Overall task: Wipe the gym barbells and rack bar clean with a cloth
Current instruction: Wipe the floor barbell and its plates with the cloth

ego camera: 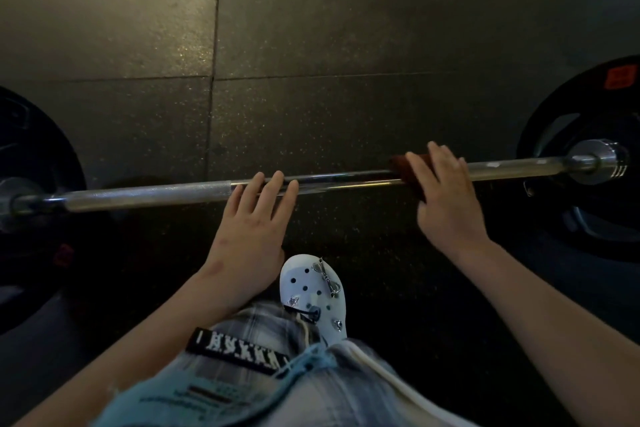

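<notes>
A steel barbell (156, 192) lies across the dark rubber floor, with a black weight plate at each end. My left hand (254, 218) rests on the middle of the bar with straight fingers laid over it. My right hand (445, 194) presses a reddish-brown cloth (401, 168) onto the bar further right, its fingers wrapped over cloth and bar. Only the cloth's left edge shows past my fingers.
The right plate (588, 156) and chrome sleeve (599, 159) stand close to my right hand. The left plate (31, 211) fills the left edge. My white clog (313, 295) and jeans sit just behind the bar. Rubber floor tiles (311, 28) stretch beyond.
</notes>
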